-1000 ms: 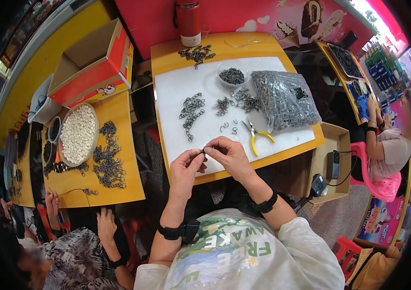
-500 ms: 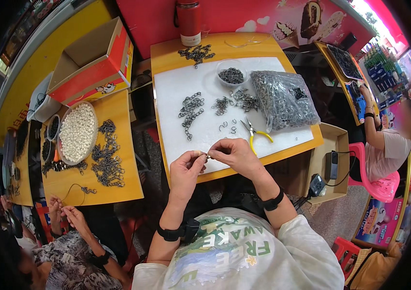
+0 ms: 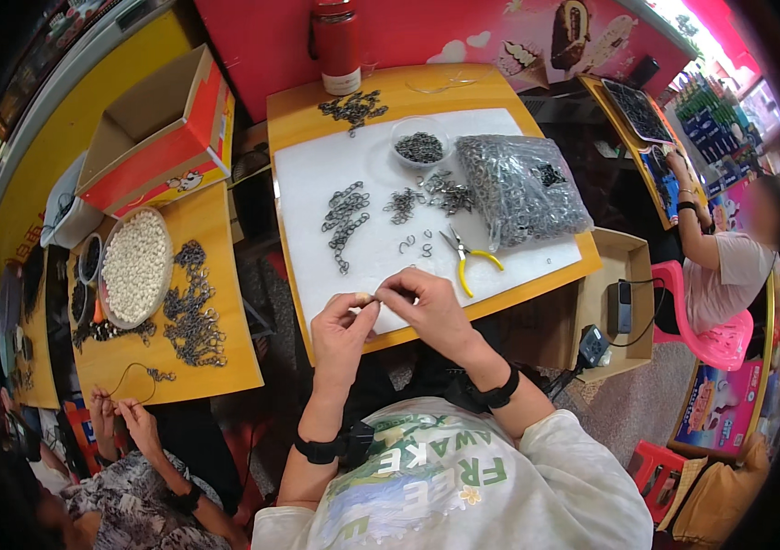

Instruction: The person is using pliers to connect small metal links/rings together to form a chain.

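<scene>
Over the near edge of the white sheet (image 3: 312, 174), my left hand (image 3: 342, 337) and my right hand (image 3: 427, 313) meet fingertip to fingertip. Each pinches with thumb and forefinger; the tiny dark piece between them is mostly hidden. Pliers with yellow handles (image 3: 465, 268) lie beyond my right hand, jaws apart. A few loose metal rings (image 3: 427, 248) rest left of the pliers' jaws. Short dark chain pieces (image 3: 345, 220) lie farther left, and small heaps of dark links (image 3: 448, 192) are behind the rings. A round clear tub (image 3: 420, 145) holds more dark links.
A bulging clear bag of rings (image 3: 520, 194) sits at right on the sheet. A red flask (image 3: 336, 50) and more chain (image 3: 353, 110) stand at the back. A cardboard box (image 3: 612, 302) is off the table's right side. Co-workers sit left and right; a bowl of white beads (image 3: 136, 268) is left.
The whole scene has shifted slightly left in view. My fingertips have come closer together, and the small dark piece that showed between them is now mostly covered.
</scene>
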The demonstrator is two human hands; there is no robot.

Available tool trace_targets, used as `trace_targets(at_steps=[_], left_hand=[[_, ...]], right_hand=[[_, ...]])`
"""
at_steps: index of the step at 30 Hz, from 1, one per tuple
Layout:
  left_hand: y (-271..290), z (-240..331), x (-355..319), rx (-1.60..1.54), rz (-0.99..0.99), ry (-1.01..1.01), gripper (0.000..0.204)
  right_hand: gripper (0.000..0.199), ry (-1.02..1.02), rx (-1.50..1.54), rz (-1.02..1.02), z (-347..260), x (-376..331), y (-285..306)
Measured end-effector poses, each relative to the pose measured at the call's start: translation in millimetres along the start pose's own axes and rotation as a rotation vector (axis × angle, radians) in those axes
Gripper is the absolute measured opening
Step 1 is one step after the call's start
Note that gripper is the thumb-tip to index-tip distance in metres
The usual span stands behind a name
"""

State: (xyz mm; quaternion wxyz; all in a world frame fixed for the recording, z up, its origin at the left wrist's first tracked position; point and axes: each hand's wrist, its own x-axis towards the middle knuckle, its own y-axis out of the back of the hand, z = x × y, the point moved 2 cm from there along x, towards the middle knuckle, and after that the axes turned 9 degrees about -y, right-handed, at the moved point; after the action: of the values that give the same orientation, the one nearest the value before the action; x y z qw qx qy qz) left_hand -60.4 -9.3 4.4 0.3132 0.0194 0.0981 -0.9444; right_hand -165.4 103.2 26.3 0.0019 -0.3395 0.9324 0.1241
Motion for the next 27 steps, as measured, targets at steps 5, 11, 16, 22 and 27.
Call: trace_targets(at_steps=[5,11,16,22,27], left_hand=[[9,0,0,0.098,0.071,-0.069,0.005],[16,2,3,-0.121,0.084,0.090,0.003],[16,0,3,-0.206,0.024,0.118,0.006],[24,0,2,-0.177,0.072,0.110,0.008],[26,0,4,-0.131,0.094,0.069,0.008]], right_hand=[[0.017,-0.004,-0.135,-0.102,-1,6,6],[0.017,0.061,-0.373,0.208,29,51,65],[0.012,0.213,-0.603,0.224,35,79,72],[0.012,0.203,-0.798,0.208,42,104,53],[0.016,0.089,-0.876,0.250,45,112,45]])
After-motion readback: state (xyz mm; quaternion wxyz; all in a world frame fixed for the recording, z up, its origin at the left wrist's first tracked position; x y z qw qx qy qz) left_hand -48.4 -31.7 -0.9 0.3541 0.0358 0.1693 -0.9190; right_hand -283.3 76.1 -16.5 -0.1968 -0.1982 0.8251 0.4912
